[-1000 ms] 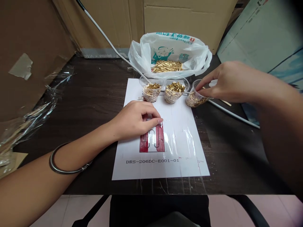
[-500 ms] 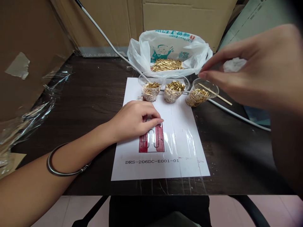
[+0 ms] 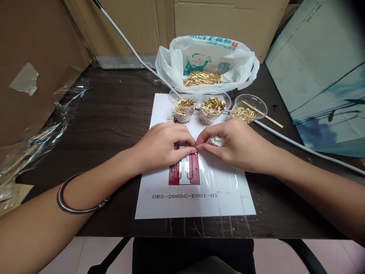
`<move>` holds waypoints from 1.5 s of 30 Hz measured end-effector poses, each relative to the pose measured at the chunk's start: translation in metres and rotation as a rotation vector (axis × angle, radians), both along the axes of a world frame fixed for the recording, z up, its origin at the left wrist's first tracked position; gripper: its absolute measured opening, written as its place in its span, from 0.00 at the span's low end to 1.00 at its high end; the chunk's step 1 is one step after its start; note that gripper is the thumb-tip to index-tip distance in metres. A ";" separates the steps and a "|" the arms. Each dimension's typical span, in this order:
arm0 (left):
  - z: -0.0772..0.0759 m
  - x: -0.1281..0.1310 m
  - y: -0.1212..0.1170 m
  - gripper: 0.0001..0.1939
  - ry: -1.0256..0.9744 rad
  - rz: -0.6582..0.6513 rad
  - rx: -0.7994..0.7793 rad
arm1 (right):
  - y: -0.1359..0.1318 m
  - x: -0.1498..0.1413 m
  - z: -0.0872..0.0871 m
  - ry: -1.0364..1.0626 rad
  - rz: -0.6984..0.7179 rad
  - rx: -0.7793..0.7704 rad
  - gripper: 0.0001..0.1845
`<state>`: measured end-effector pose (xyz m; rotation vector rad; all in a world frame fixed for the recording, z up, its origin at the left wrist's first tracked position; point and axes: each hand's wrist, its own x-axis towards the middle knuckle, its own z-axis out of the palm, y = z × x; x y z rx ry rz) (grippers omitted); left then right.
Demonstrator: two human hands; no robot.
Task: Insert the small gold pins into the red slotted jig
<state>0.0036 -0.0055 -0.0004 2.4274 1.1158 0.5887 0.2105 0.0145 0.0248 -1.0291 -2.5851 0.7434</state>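
Observation:
My left hand (image 3: 164,146) lies curled on the white sheet (image 3: 222,190), fingers pressing the top of a red fixture (image 3: 184,172) with pale looped parts. My right hand (image 3: 232,142) meets it fingertip to fingertip, pinching a tiny gold pin (image 3: 195,146) at the fixture's top edge, with a crumpled white wad (image 3: 216,141) tucked in its palm. Behind stand three clear cups of gold pins: the left cup (image 3: 183,107), the middle cup (image 3: 213,108), and the right cup (image 3: 248,110) with a wooden stick (image 3: 266,114) resting in it.
A white plastic bag (image 3: 208,62) of gold pins sits behind the cups. A white cable (image 3: 288,139) crosses the dark table (image 3: 114,110). Crumpled clear film (image 3: 34,140) lies at the left. Cardboard boxes (image 3: 228,17) stand at the back, a blue-white panel (image 3: 322,80) at the right.
My right hand left the right cup, rose towards the camera, then came down to the fixture beside my left hand. The left hand stayed in place.

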 end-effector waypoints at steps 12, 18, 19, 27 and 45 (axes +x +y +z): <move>0.000 0.000 -0.002 0.06 0.003 -0.006 0.000 | 0.001 0.000 -0.003 0.059 -0.020 0.004 0.07; 0.000 0.000 -0.001 0.07 -0.012 -0.004 0.012 | 0.004 0.002 -0.002 0.002 0.004 0.018 0.07; 0.001 0.000 -0.001 0.07 -0.011 -0.005 0.012 | 0.005 0.002 -0.001 -0.014 0.013 0.012 0.07; 0.000 0.000 -0.001 0.07 -0.004 -0.003 0.006 | 0.008 0.003 0.000 0.086 0.010 -0.018 0.07; -0.001 0.000 0.000 0.07 0.007 0.007 0.005 | 0.006 0.001 0.000 0.022 0.025 -0.041 0.08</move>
